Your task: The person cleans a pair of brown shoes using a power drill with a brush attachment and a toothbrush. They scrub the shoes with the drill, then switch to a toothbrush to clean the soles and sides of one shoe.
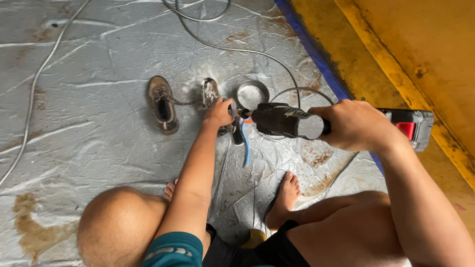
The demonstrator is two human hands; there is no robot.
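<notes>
**Two shoes, one power tool, both your hands busy**

You are sitting barefoot on a grey plastic sheet (99,133), both knees drawn up and one bare foot (286,195) resting flat on it. Your right hand (354,126) is clenching around the body of a single cordless power tool (289,121), black with a red-and-grey battery pack (413,126) jutting out behind your wrist. The tool is lying level, its nose pointing toward your left hand.

Your left hand (218,112) is gripping one shoe (212,96), pressing it down on the sheet, just where the tool's nose is meeting it. A second shoe (162,104) is lying sole-down just beside it, untouched, toward the sheet's far edge. That makes two shoes, both brownish and worn. White dust is lying around the held one.

One round metal tin (251,94) is sitting just beyond the tool's nose, near the sheet's right edge. One thin blue strip (245,146) is hanging down from beneath the tool's front.

You can count two cables: a grey one (237,49) is curving from the far edge down past the tin, and a pale one (34,89) is running along the left part of the sheet. A blue border (316,54) is edging the sheet on the right, with yellow painted metal (420,54) beyond it
</notes>
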